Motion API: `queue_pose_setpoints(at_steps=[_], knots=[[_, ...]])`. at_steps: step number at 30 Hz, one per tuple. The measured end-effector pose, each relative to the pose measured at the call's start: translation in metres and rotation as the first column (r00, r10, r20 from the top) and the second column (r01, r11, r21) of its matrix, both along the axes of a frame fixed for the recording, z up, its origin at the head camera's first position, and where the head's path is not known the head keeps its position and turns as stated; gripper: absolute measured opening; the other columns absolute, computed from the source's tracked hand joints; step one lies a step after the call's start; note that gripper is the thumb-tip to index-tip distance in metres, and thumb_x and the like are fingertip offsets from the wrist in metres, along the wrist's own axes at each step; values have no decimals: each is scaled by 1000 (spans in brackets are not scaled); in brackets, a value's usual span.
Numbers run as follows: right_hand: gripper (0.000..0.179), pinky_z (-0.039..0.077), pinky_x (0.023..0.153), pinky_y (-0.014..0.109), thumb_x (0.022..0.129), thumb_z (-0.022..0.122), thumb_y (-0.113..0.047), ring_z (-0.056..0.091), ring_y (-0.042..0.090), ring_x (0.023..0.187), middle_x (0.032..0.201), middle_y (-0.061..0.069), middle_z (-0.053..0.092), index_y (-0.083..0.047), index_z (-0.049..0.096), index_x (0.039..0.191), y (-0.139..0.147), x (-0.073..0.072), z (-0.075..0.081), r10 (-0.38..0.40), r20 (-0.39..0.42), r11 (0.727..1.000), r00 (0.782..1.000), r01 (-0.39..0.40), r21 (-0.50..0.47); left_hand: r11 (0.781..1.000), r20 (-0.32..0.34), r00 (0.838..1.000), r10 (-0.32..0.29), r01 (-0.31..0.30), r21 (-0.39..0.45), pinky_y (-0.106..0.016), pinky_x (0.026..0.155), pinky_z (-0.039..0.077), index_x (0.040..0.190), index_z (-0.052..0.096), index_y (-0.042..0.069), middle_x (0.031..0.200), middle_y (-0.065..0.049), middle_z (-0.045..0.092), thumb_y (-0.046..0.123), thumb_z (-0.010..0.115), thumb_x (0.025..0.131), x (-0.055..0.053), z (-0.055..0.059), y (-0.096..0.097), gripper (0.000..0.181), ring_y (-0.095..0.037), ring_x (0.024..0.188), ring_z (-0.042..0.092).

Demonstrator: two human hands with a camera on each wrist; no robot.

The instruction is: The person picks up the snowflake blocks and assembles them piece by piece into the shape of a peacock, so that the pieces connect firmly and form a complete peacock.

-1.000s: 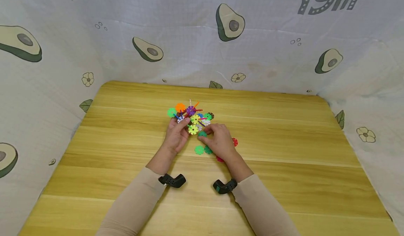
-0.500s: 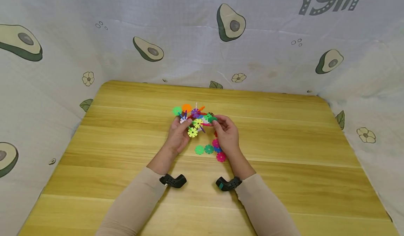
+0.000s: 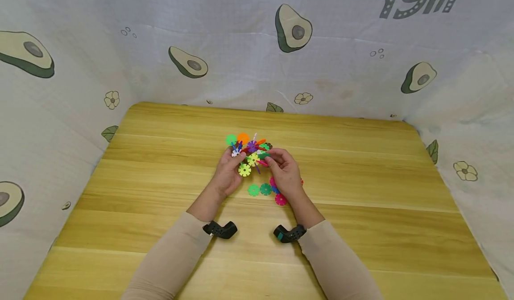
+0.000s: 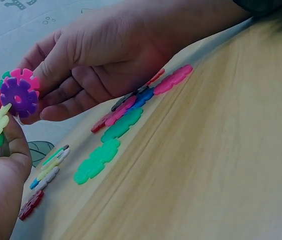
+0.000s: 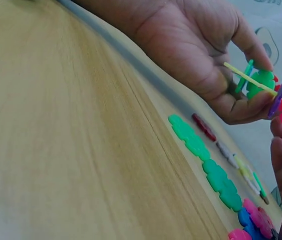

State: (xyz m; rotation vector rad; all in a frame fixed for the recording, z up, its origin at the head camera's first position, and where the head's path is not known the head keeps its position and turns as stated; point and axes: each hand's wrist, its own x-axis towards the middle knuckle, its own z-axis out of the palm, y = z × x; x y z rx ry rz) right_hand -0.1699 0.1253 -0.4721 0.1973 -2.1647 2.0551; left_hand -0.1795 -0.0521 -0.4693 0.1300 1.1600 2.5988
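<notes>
Near the table's middle, my left hand (image 3: 228, 175) grips a spiky cluster of notched plastic interlocking discs (image 3: 253, 159) in many colours, the thumb lying on its near side. At the cluster's right side, my right hand (image 3: 287, 171) pinches a dark green disc (image 3: 263, 155), seen nearly edge-on and close against the other discs. Whether it is slotted in I cannot tell. The left wrist view shows a purple disc (image 4: 19, 97) of the cluster in front of the right fingertips. In the right wrist view a yellow disc (image 5: 251, 80) stands edge-on by the left thumb.
Loose discs lie below the hands: light green (image 3: 253, 190), teal green (image 3: 265, 189) and pink (image 3: 280, 199), others partly under the right hand. Farther off, the left wrist view shows a dark red disc (image 4: 31, 205) among several more. A printed cloth (image 3: 241, 68) hangs behind the wooden table (image 3: 361, 179).
My right hand has picked the dark green disc off the table and brought it up to the cluster's right side. The cluster, in my left hand, has shifted slightly right and tilted.
</notes>
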Motion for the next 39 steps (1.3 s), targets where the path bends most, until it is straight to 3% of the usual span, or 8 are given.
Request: queue_pose_setpoints(at_steps=[5,9,15,21,27,32,36,39], knots=[[18,58,79,15,97,66,0,68,1,88,105,22,71,6,65,114,0,0,-1,-11,0,999,1000,11,50,1000,16,1000,-14,14,3,-22,107,52,159,15,5,165,-17,27,5,35,108,0,1,-1,55,-26,147,38],[15,56,75,14,96,69,-6,67,2,84,103,22,73,4,70,108,0,0,-1,-27,-1,997,1000,27,75,999,11,999,-39,39,30,-26,113,47,160,13,8,168,-16,23,5,34,108,0,1,-2,56,-31,154,28],[13,57,76,15,94,72,-5,68,2,84,102,27,73,4,72,103,0,1,-1,-24,8,996,1000,23,82,997,8,998,-68,67,45,-32,121,37,161,5,11,171,-15,14,5,31,108,2,3,-2,59,-33,158,20],[12,57,75,14,92,74,-5,68,0,83,100,26,74,4,74,99,-1,2,-1,-20,-20,993,1000,22,114,996,2,997,-83,83,28,-34,121,36,161,2,12,171,-16,13,6,31,109,3,4,-4,60,-35,158,18],[10,59,76,15,92,73,-1,70,-2,85,100,27,74,7,74,98,-2,2,-3,9,-85,994,996,0,109,996,-33,997,-76,77,34,-35,123,33,160,0,10,172,-19,7,3,33,107,2,2,-4,63,-35,158,16],[15,58,77,14,93,74,-7,71,6,88,104,24,75,3,75,103,-1,0,-4,0,-58,990,998,9,144,1000,-3,1000,-26,26,14,-39,127,27,160,4,8,171,-18,11,1,34,106,0,0,-3,62,-33,158,18],[17,61,83,24,95,73,-11,73,23,97,110,16,76,-3,75,109,3,-5,-3,-30,-51,957,998,44,286,999,48,998,44,-45,15,-39,129,25,161,7,10,170,-13,17,1,36,102,-1,0,-4,66,-28,156,24],[19,60,96,38,97,70,-12,69,29,112,120,12,73,-6,74,115,4,-11,-2,-37,-97,880,995,78,469,998,56,997,61,-62,9,-33,123,38,160,11,12,165,-12,24,4,37,100,-1,0,-3,65,-22,148,37]])
